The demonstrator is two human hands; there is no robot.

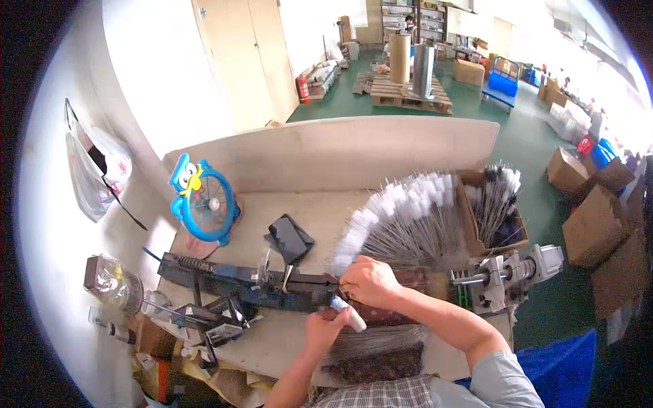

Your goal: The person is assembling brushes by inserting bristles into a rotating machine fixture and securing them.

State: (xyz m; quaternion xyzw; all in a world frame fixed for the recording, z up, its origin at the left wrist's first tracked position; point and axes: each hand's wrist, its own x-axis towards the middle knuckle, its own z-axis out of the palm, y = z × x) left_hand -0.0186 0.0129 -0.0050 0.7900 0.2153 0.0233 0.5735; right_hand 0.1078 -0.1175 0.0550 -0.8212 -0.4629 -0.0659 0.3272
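My left hand [322, 333] is closed around a short white cylinder [356, 322] with a pale blue end, just in front of the long dark metal bench machine [279, 289]. My right hand [371, 280] has its fingers pinched together at the machine's right end; what they hold, if anything, is hidden. Beyond that hand fans a large pile of thin wire brushes [401, 204] with white bristle tips pointing away. Near my body, a bundle of thin straight wires [377, 341] lies on the table beside dark bristly material [374, 366].
A cardboard box [469, 214] of dark-tipped brushes stands at the table's right. Next to it is a metal clamp-like device [503, 277]. A blue cartoon-bird fan [207, 204] and a black phone-like slab [291, 238] sit behind the machine. A raised board [340, 151] edges the table's back.
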